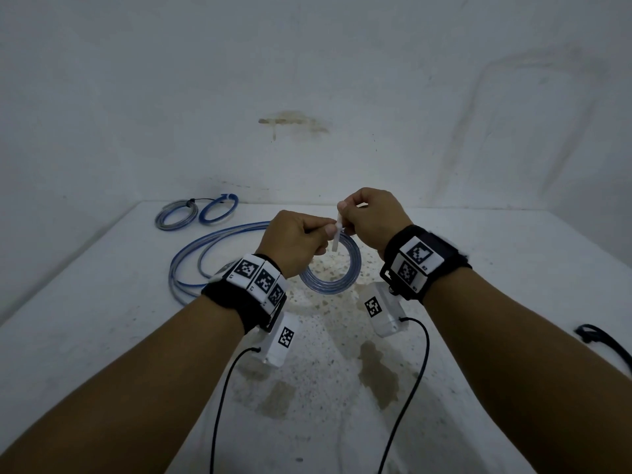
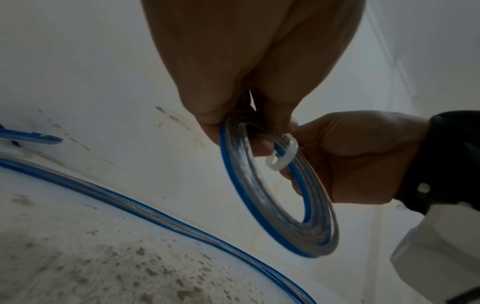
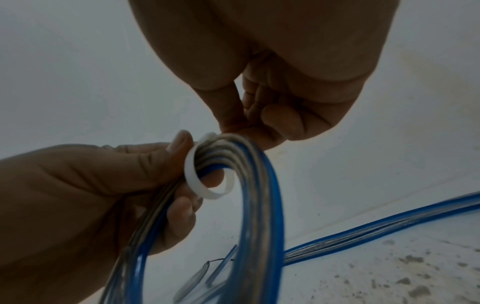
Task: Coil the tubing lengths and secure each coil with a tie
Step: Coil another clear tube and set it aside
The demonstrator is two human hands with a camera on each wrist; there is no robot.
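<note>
1. Left hand [image 1: 297,240]: fingers curled round the coil of clear tubing with a blue stripe [image 1: 337,275]; it holds the coil's upper arc, and the rest of the ring hangs below and between the two wrists, above the middle of the tabletop [image 1: 496,302].
2. Right hand [image 1: 371,218]: thumb and fingers pinch the white tie [image 1: 337,236] just beside the left thumb. In the wrist views the tie forms a loose loop [image 2: 281,155] round the coil's strands [image 3: 259,205]; it is not pulled tight.
3. Hands nearly touch at the tie.
4. Uncoiled tubing length [image 1: 205,265]: lies in wide loops on the tabletop's left half, beside the left wrist.
5. Finished coils: two [image 1: 176,213] [image 1: 219,208], side by side at the tabletop's far left corner, a dark tie between them.
6. Surface: white tabletop, brown speckled stains in the middle and near part. White walls behind, one stained patch.
7. Dark strap [image 1: 602,340] at the right edge.
8. Count: three coils, one loose length, one white tie.
</note>
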